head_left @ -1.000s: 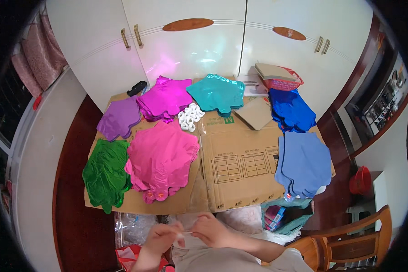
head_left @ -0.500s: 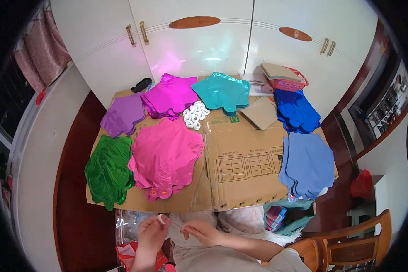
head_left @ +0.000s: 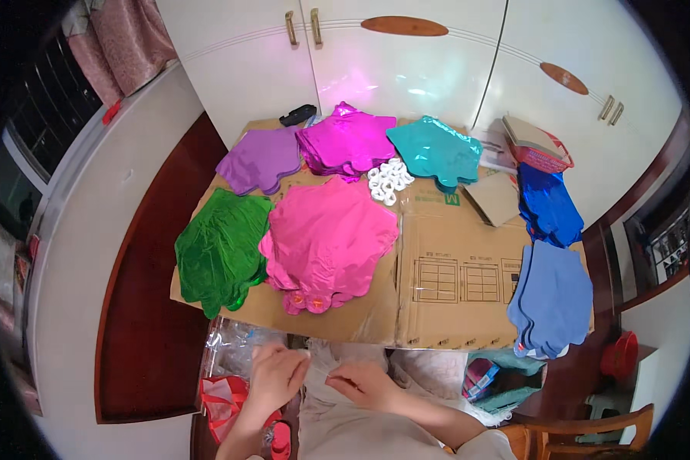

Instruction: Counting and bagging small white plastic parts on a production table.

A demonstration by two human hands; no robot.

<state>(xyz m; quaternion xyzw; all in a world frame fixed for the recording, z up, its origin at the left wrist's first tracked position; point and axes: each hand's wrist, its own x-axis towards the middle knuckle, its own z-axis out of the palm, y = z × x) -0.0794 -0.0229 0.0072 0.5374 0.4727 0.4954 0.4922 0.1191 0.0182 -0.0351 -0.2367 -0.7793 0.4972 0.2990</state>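
My left hand (head_left: 278, 376) is closed in front of the cardboard's near edge. A bit of white shows at its fingertips, like the small white coils (head_left: 389, 181) heaped on the cardboard. To its right, a short gap away, my right hand (head_left: 364, 385) has its fingers bent together; whatever they hold is hidden. Beyond both hands lie flat stacks of shaped foil balloons: a large pink stack (head_left: 332, 244), a green stack (head_left: 222, 249), a purple stack (head_left: 261, 159), a magenta stack (head_left: 349, 140) and a teal stack (head_left: 439, 149).
Brown cardboard (head_left: 452, 307) covers the table. On the right lie a dull blue stack (head_left: 556, 299) and a shiny blue stack (head_left: 548, 205), near a red basket (head_left: 548, 153). A bag (head_left: 525, 392), a red-and-white bag (head_left: 224, 402) and a wooden chair (head_left: 590, 429) are close by.
The view has turned left, so the table appears further right. My left hand has rotated, and the white coil in its fingers is now mostly hidden. My right hand remains beside it.
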